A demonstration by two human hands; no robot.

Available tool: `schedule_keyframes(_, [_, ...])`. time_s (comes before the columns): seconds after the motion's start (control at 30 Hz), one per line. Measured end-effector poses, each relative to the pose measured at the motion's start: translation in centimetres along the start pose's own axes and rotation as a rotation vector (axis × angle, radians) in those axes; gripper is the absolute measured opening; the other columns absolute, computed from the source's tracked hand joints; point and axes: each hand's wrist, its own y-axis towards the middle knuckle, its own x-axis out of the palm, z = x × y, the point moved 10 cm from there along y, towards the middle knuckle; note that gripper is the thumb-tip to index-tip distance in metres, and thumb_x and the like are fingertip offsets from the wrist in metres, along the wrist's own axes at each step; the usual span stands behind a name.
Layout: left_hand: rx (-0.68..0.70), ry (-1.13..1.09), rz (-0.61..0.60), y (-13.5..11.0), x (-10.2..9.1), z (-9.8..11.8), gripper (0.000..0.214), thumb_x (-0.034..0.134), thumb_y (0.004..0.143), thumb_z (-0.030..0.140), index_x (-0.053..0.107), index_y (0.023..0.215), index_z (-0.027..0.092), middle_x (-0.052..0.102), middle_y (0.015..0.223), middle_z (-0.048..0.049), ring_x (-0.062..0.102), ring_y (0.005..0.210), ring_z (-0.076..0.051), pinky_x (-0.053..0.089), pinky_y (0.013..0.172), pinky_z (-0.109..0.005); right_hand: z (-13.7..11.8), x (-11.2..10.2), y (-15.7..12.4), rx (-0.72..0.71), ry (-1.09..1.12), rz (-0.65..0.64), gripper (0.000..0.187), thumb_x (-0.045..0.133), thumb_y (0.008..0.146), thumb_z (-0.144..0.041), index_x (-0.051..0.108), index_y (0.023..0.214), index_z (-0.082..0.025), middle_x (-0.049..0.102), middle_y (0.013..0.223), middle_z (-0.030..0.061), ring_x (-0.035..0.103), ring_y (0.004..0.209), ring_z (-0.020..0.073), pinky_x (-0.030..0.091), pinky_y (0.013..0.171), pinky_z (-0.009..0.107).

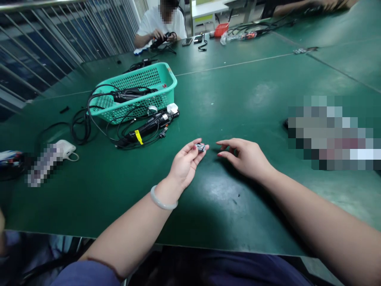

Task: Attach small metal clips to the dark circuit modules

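Silvery little part (200, 147), front-right of the turquoise basket (162, 97), sits pinched in the left hand (183, 165); farther right, the right hand (246, 156) holds thumb and forefinger apart.

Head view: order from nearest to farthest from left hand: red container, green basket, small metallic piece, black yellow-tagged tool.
1. Small metallic piece: held in left hand.
2. Black tool: ahead, left.
3. Green basket: just behind the tool.
4. Red container: far ahead, slightly right.

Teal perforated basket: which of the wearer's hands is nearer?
Left. The left hand, pinching a small metallic part, is right of the basket and nearer the wearer; the right hand is farther right.
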Motion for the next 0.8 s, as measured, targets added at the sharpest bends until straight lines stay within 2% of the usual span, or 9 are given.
schedule_keyframes(0.17, [-0.028,-0.115,0.147,-0.8,-2.0,1.0,0.018,0.051,0.083,0.009,0.066,0.093,0.013,0.067,0.087,-0.0052,0.066,0.091,-0.012,0.053,0.089,-0.023,-0.1,0.6,-0.3,0.004,0.061,-0.024,0.026,0.058,0.082,-0.030,0.066,0.105,-0.020,0.068,0.085,0.0033,0.058,0.068,0.0148,0.048,0.067,0.030])
schedule_keyframes(0.3, [-0.018,-0.080,0.286,-2.6,-5.3,2.9,0.020,0.050,0.083,0.007,0.066,0.093,0.012,0.066,0.085,-0.0061,0.066,0.085,-0.010,0.055,0.081,-0.017,0.1,0.9,-0.4,0.014,0.075,-0.042,0.025,0.057,0.083,-0.031,0.066,0.104,-0.020,0.068,0.085,0.0030,0.059,0.070,0.0153,0.049,0.068,0.031])
schedule_keyframes(0.43, [0.055,0.136,0.466,-5.7,-10.6,6.2,0.020,0.053,0.079,0.004,0.068,0.091,0.011,0.067,0.091,-0.0070,0.065,0.079,-0.009,0.055,0.077,-0.017,0.3,0.9,-0.1,0.016,0.091,-0.034,0.024,0.055,0.085,-0.030,0.066,0.103,-0.019,0.067,0.083,0.0031,0.059,0.071,0.0153,0.048,0.069,0.031])
schedule_keyframes(0.53, [0.147,0.456,0.540,-7.9,-13.5,9.4,0.017,0.062,0.077,0.014,0.068,0.093,0.014,0.068,0.092,-0.0053,0.065,0.080,-0.010,0.053,0.079,-0.020,-0.1,1.2,0.1,0.002,0.105,-0.052,0.024,0.054,0.085,-0.030,0.066,0.103,-0.019,0.066,0.083,0.0031,0.059,0.072,0.0154,0.048,0.069,0.031])
schedule_keyframes(0.6, [0.181,0.726,0.525,-8.6,-14.0,10.8,0.025,0.068,0.073,0.027,0.068,0.096,0.016,0.069,0.091,-0.0053,0.064,0.082,-0.014,0.051,0.081,-0.025,-0.5,1.5,0.0,-0.006,0.115,-0.069,0.024,0.054,0.086,-0.029,0.066,0.104,-0.019,0.066,0.084,0.0032,0.059,0.073,0.0153,0.048,0.070,0.030])
schedule_keyframes(0.67, [0.178,1.027,0.503,-8.8,-13.7,11.3,0.031,0.070,0.071,0.035,0.069,0.098,0.019,0.070,0.091,-0.0062,0.064,0.084,-0.018,0.049,0.084,-0.031,-0.8,1.7,-0.2,-0.010,0.124,-0.081,0.025,0.053,0.086,-0.028,0.065,0.105,-0.019,0.066,0.084,0.0032,0.060,0.074,0.0150,0.048,0.070,0.030])
schedule_keyframes(0.73, [0.247,1.325,0.457,-8.8,-12.2,11.6,0.028,0.069,0.070,0.038,0.071,0.094,0.023,0.070,0.094,-0.0063,0.063,0.088,-0.022,0.045,0.088,-0.035,-0.9,1.6,-0.3,-0.011,0.130,-0.083,0.026,0.053,0.086,-0.027,0.064,0.107,-0.019,0.066,0.086,0.0035,0.060,0.075,0.0147,0.048,0.071,0.030])
schedule_keyframes(0.8, [0.377,1.544,0.366,-8.7,-9.9,11.6,0.021,0.068,0.071,0.037,0.073,0.088,0.026,0.071,0.093,-0.0057,0.061,0.092,-0.026,0.042,0.091,-0.037,-0.8,1.4,-0.5,-0.008,0.137,-0.078,0.027,0.052,0.086,-0.027,0.063,0.110,-0.019,0.067,0.088,0.0037,0.060,0.075,0.0147,0.048,0.071,0.031])
